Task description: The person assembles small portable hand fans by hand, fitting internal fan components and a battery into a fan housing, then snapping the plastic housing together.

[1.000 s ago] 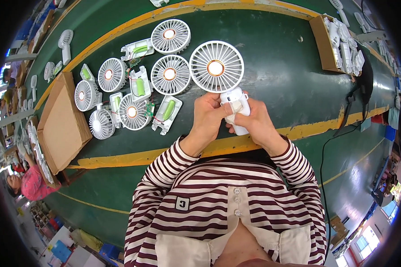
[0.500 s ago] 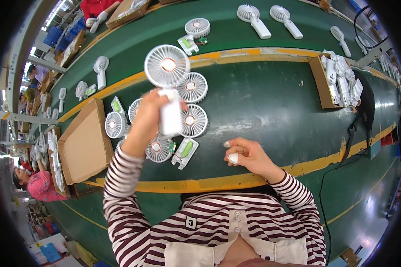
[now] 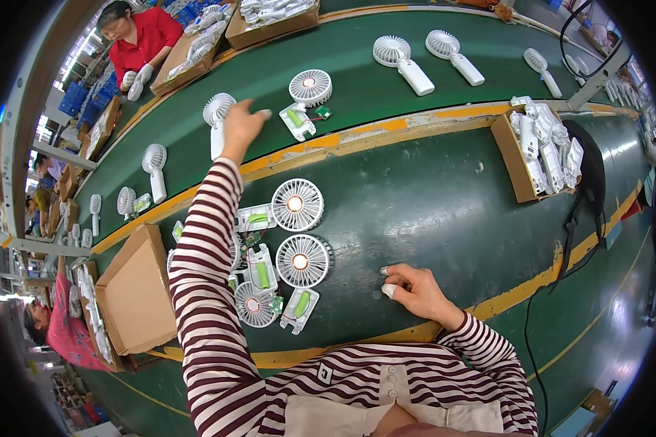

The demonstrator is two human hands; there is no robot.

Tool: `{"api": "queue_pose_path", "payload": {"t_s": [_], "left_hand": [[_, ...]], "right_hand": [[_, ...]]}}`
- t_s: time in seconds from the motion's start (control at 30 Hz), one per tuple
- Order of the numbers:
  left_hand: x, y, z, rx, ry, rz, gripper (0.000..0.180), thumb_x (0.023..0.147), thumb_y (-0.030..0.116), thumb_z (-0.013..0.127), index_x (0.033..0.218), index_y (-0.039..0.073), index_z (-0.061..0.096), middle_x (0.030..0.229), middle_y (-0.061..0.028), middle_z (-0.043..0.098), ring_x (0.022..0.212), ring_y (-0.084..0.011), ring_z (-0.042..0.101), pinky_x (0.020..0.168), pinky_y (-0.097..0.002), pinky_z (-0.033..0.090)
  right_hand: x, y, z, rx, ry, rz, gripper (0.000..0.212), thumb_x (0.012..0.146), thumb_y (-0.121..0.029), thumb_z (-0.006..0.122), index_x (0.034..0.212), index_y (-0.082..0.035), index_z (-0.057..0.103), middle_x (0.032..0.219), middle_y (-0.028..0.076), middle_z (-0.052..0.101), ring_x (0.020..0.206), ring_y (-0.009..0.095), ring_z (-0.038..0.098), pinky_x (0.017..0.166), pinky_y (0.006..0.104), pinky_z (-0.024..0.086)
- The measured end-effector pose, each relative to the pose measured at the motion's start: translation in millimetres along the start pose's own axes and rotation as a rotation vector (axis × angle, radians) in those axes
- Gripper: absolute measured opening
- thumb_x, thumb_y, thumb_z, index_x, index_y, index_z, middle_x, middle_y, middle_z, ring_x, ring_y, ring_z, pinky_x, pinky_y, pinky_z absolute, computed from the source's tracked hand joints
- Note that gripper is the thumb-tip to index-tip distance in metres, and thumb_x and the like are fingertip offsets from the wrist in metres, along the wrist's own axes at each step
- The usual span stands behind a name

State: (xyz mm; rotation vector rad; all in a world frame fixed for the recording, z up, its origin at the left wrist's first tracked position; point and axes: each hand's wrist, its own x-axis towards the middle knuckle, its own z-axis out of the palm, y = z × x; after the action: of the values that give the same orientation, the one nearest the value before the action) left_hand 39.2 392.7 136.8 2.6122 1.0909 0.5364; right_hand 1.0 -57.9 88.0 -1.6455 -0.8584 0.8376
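Note:
My left hand (image 3: 245, 130) is over the far green belt, its fingers stretched apart beside a white handheld fan (image 3: 218, 111). The hand partly covers this fan; whether they touch is hard to tell. My right hand (image 3: 421, 295) rests low over the near green table, its fingers loosely bent and apart, with nothing visible between them. White covers sit on its thumb and a fingertip. Between my arms lie several opened fans, including a fan head (image 3: 297, 205), another fan head (image 3: 302, 261) and an open handle (image 3: 299, 309) with a green battery. My left sleeve hides some of them.
An empty-looking cardboard tray (image 3: 140, 288) stands left of the opened fans. A carton (image 3: 514, 156) of white handle parts is at the right. Along the belt (image 3: 357, 116) lie several fans, one opened (image 3: 310, 87). A co-worker in red (image 3: 142, 44) handles parts at the far left.
My left hand has carried a white fan from above the opened fans to the far belt and spread its fingers. The view has shifted; my right hand stays near the same place.

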Motion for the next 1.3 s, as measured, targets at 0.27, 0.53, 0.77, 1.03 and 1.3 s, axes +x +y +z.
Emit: {"api": "queue_pose_path", "payload": {"t_s": [0.27, 0.53, 0.77, 1.03, 1.3], "left_hand": [[17.8, 54.2, 52.2, 0.035, -0.389, 0.188, 0.049, 0.059, 0.031, 0.07, 0.1, 0.005, 0.063, 0.094, -0.0144, 0.064, 0.087, -0.0271, 0.062, 0.077, -0.0363, 0.047], [2.5, 47.5, 34.1, -0.709, -0.435, -0.404, 0.021, 0.075, 0.01, 0.061, 0.095, 0.003, 0.059, 0.079, -0.0069, 0.061, 0.058, -0.0167, 0.057, 0.043, -0.0254, 0.047], [-40.4, 13.6, -50.7, -1.034, -0.555, -0.351, 0.025, 0.08, 0.003, 0.051, 0.105, 0.0, 0.054, 0.083, -0.0083, 0.06, 0.059, -0.0162, 0.056, 0.045, -0.0237, 0.044], [-153.4, -24.9, -109.2, -1.137, -0.671, -0.24, 0.019, 0.069, -0.004, 0.062, 0.086, 0.003, 0.057, 0.073, -0.0073, 0.06, 0.062, -0.0153, 0.059, 0.057, -0.026, 0.05], [-208.4, -121.2, -136.8, -0.777, -0.321, -0.354, 0.024, 0.074, 0.003, 0.059, 0.098, 0.001, 0.061, 0.088, -0.0053, 0.062, 0.079, -0.0147, 0.059, 0.073, -0.0289, 0.048]], "right_hand": [[8.1, 10.2, -3.8, -0.051, -0.027, -0.07, 0.024, 0.081, -0.012, 0.06, 0.102, 0.0, 0.054, 0.076, 0.009, 0.065, 0.062, 0.016, 0.061, 0.057, 0.0272, 0.048], [-5.0, 3.7, -24.5, 0.131, 0.053, 0.027, 0.027, 0.083, -0.013, 0.058, 0.104, 0.003, 0.053, 0.079, 0.006, 0.062, 0.064, 0.011, 0.056, 0.061, 0.0263, 0.046], [-26.5, 20.4, -158.2, 0.228, 1.012, -0.027, 0.024, 0.08, -0.009, 0.056, 0.102, 0.002, 0.053, 0.082, 0.008, 0.06, 0.072, 0.013, 0.058, 0.062, 0.0267, 0.048], [-46.8, 81.5, -401.2, -0.472, 1.407, 0.293, 0.045, 0.077, -0.024, 0.056, 0.115, 0.0, 0.053, 0.108, 0.019, 0.058, 0.101, 0.032, 0.055, 0.087, 0.0389, 0.042], [-7.0, 101.1, -430.9, -0.354, 0.911, 0.234, 0.02, 0.077, -0.015, 0.055, 0.084, 0.0, 0.066, 0.064, 0.009, 0.061, 0.055, 0.014, 0.056, 0.051, 0.0307, 0.046]]}}
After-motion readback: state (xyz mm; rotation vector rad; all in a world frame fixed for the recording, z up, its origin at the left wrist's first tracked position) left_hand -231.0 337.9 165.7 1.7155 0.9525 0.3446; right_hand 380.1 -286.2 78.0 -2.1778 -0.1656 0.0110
